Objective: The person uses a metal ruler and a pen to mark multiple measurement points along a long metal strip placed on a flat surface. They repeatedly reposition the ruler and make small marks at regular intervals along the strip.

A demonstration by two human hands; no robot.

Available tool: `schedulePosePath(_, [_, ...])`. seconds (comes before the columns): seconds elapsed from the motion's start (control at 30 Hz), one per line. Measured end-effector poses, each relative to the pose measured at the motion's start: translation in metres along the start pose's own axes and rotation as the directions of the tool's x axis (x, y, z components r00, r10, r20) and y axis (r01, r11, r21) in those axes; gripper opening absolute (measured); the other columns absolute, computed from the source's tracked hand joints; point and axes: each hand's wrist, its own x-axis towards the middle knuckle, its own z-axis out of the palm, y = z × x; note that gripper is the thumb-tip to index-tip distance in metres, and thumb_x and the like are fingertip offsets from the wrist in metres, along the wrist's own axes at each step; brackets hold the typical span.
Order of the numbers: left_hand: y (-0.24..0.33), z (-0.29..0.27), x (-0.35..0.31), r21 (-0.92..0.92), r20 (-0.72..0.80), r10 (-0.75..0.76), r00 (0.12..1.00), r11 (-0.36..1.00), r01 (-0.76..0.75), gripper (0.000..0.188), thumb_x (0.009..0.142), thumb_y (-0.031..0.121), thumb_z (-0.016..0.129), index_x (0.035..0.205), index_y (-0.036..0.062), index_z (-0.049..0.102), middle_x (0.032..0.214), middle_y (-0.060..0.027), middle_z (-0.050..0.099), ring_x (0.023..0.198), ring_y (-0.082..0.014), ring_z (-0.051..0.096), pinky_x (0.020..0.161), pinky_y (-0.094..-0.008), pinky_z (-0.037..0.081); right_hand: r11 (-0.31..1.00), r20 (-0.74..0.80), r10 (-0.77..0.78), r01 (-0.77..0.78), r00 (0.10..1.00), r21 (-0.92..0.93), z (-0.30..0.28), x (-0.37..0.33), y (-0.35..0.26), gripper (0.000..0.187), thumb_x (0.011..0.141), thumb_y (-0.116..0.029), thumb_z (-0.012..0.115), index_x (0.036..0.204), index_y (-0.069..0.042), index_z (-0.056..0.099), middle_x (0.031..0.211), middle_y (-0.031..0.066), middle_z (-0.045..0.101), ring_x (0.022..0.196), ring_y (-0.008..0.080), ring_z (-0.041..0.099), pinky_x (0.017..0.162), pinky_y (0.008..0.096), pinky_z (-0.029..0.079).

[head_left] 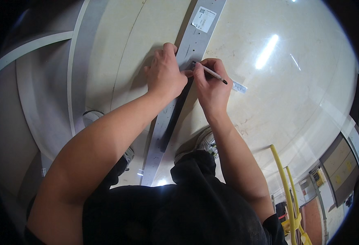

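A long grey metal beam (191, 45) with small holes runs away from me between my feet, a white label (204, 19) on its far part. My right hand (214, 92) pinches a slim pale pen (213, 73) with a dark end, its tip at the beam's surface. From under that hand a short strip like a metal ruler (239, 87) sticks out to the right, apparently lying across the beam. My left hand (164, 73) is at the beam's left edge, fingers bent and thumb pressed near the pen tip. What its fingers grip is hidden.
Large grey curved panels (44, 81) stand at the left. My shoes (206, 143) are on either side of the beam on the pale, glossy floor (286, 90). Yellow tubular rails (283, 179) rise at the lower right, with a dark-framed board (341, 169) beyond.
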Motion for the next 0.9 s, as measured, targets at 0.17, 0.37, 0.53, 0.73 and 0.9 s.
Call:
schedulePosePath(0.17, [-0.001, 0.0, 0.0, -0.006, 0.005, 0.0, 1.0, 1.0, 0.0, 0.065, 0.077, 0.027, 0.084, 0.127, 0.0108, 0.045, 0.127, -0.0163, 0.054, 0.121, -0.0357, 0.055, 0.098, -0.0561, 0.037, 1.0, 0.002, 0.013, -0.013, 1.0, 0.011, 0.0, 0.0, 0.0, 0.016, 0.094, -0.011, 0.07, 0.096, 0.002, 0.062, 0.082, 0.0081, 0.072, 0.075, 0.0117, 0.067, 0.07, 0.0256, 0.053])
schedulePosePath(0.37, [0.0, -0.001, 0.0, -0.001, 0.003, -0.005, 1.0, 1.0, 0.005, 0.066, 0.077, 0.028, 0.084, 0.127, 0.011, 0.045, 0.128, -0.0162, 0.054, 0.122, -0.0351, 0.055, 0.098, -0.0554, 0.037, 1.0, 0.004, 0.013, -0.013, 1.0, 0.007, 0.0, 0.0, -0.001, 0.015, 0.094, -0.011, 0.07, 0.096, 0.002, 0.062, 0.083, 0.0086, 0.072, 0.076, 0.0124, 0.069, 0.07, 0.026, 0.054])
schedulePosePath(0.53, [0.0, 0.0, 0.0, -0.002, 0.004, -0.003, 1.0, 1.0, 0.003, 0.067, 0.076, 0.027, 0.085, 0.127, 0.0113, 0.044, 0.128, -0.0161, 0.054, 0.123, -0.0348, 0.054, 0.099, -0.0553, 0.036, 0.998, -0.009, 0.041, -0.041, 0.999, 0.042, -0.001, -0.001, 0.002, 0.012, 0.093, -0.009, 0.069, 0.096, 0.001, 0.062, 0.084, 0.0063, 0.07, 0.075, 0.0111, 0.066, 0.07, 0.0252, 0.053])
schedulePosePath(0.73, [0.0, -0.001, -0.001, -0.009, 0.008, -0.001, 1.0, 1.0, 0.001, 0.067, 0.076, 0.025, 0.085, 0.128, 0.0114, 0.044, 0.128, -0.0162, 0.054, 0.123, -0.0348, 0.054, 0.099, -0.0558, 0.035, 0.996, -0.099, -0.01, 0.019, 0.995, 0.091, 0.002, -0.001, 0.01, 0.016, 0.089, -0.014, 0.071, 0.092, -0.001, 0.062, 0.078, 0.0104, 0.071, 0.067, 0.0141, 0.066, 0.065, 0.0274, 0.053])
schedulePosePath(0.9, [0.0, -0.002, -0.002, -0.012, 0.008, 0.0, 1.0, 1.0, 0.0, 0.067, 0.076, 0.025, 0.085, 0.128, 0.0118, 0.044, 0.129, -0.016, 0.053, 0.123, -0.0349, 0.054, 0.099, -0.0571, 0.035, 0.997, -0.06, 0.008, -0.003, 0.998, 0.081, 0.001, -0.001, 0.007, 0.017, 0.088, -0.014, 0.072, 0.093, -0.001, 0.063, 0.078, 0.0104, 0.071, 0.068, 0.0138, 0.066, 0.066, 0.0279, 0.053])
